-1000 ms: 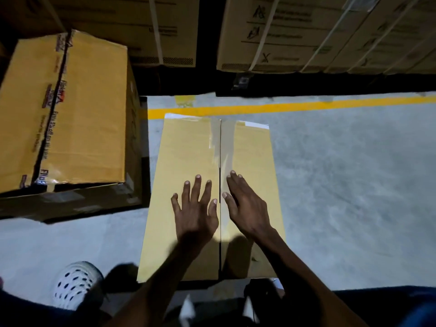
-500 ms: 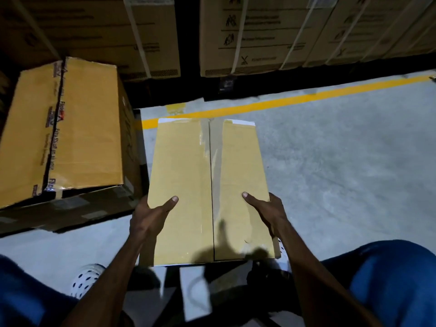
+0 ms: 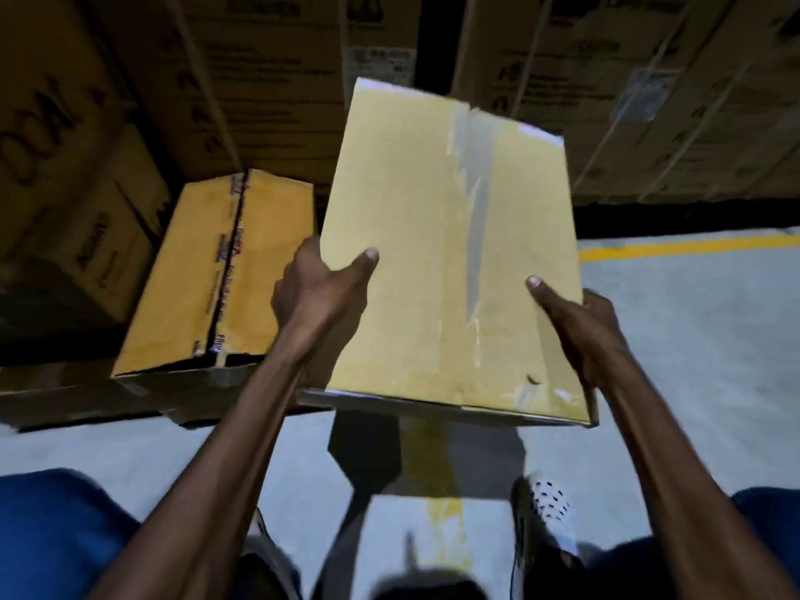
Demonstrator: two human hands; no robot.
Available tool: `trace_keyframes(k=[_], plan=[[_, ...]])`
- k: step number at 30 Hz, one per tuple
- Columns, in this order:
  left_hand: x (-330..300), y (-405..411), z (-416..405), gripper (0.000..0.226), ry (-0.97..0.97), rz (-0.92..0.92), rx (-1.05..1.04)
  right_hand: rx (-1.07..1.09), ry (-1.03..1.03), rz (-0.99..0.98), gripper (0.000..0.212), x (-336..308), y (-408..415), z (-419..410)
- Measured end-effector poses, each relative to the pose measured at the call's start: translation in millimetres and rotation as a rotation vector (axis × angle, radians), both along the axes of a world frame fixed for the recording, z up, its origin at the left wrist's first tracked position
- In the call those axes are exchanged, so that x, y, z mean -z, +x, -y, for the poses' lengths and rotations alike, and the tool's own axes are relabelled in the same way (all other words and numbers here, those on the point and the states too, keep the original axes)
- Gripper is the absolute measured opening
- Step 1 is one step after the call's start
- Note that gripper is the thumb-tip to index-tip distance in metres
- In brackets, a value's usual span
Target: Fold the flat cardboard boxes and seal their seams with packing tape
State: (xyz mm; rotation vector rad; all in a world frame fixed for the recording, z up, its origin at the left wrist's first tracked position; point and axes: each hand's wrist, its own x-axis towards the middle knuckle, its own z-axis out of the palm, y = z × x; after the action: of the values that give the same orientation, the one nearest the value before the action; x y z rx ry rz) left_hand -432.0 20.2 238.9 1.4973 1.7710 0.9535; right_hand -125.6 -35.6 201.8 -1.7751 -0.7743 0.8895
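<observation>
Left hand [image 3: 318,292]: the thumb lies flat on the top face of the box [image 3: 411,262] near its left edge, and the other fingers wrap round that edge and go out of sight beneath. Right hand [image 3: 580,322]: the thumb lies on the top face near the right edge, with the remaining fingers curled round the side and hidden. Both hands thus grip the box from opposite sides. The box is held in the air above the floor [image 3: 692,339], tilted so that its far end stands higher than its near end. A strip of clear tape [image 3: 476,201] runs along the centre seam of the top face, from the far edge toward the near edge.

To the left, a second box [image 3: 182,288] stands on the floor, its centre seam dark and bearing printed tape. Behind both, large strapped cartons [image 3: 259,80] form a wall. A yellow line [image 3: 675,246] crosses the floor at the right. Below the held box, a white perforated shoe [image 3: 543,508] rests on the floor; blue trouser legs [image 3: 56,526] show at the lower corners.
</observation>
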Motion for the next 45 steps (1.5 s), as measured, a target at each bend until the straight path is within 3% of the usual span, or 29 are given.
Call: trace_keyframes(k=[3,8,10,13,16,19,20,22,24,26,28,30,35,41,45], plan=[[-35,-34,-15,0.077,0.044,-0.111,-0.060,-0.126,0.076,0.025,0.068,-33,-33,-29],[-68,-113,-42,0.062,0.059,-0.307,-0.211,-0.336,0.154,-0.080,0.038,-46,-116,-69],[-56,-154,-49,0.056,0.033,-0.339,-0.272,-0.471,0.180,-0.061,0.051,-37,-157,-77],[-20,-201,-45,0.060,-0.071,-0.449,-0.405,-0.666,0.163,0.142,0.096,-19,-208,-81],[-2,-220,-32,0.056,-0.070,-0.500,-0.444,-0.742,0.218,0.323,0.090,-22,-229,-71],[-9,-236,-22,0.054,-0.076,-0.492,-0.210,-0.851,0.227,0.496,0.093,-24,-216,-58],[-12,-241,-16,0.064,-0.121,-0.461,-0.066,-0.903,0.208,0.557,0.096,-25,-210,-52],[-20,-246,-2,0.115,-0.251,-0.388,0.234,-1.011,0.171,0.626,0.105,-23,-197,-44],[-28,-244,18,0.151,-0.424,-0.533,0.426,-1.141,0.130,0.681,0.117,-25,-185,-33],[-26,-242,37,0.150,-0.520,-0.664,0.544,-1.246,0.058,0.750,0.130,-27,-178,-25],[-17,-236,44,0.151,-0.490,-0.746,0.557,-1.301,0.009,0.816,0.137,-28,-176,-25],[-13,-231,42,0.149,-0.404,-0.808,0.455,-1.307,0.027,0.835,0.134,-34,-180,-35],[-10,-245,22,0.114,-0.136,-0.853,0.258,-1.238,0.140,0.771,0.103,-51,-208,-73],[3,-253,-10,0.086,0.028,-0.881,0.084,-1.125,0.317,0.879,0.064,-43,-251,-119],[10,-256,-43,0.080,0.048,-0.872,0.047,-1.040,0.398,1.001,0.058,-27,-270,-151]])
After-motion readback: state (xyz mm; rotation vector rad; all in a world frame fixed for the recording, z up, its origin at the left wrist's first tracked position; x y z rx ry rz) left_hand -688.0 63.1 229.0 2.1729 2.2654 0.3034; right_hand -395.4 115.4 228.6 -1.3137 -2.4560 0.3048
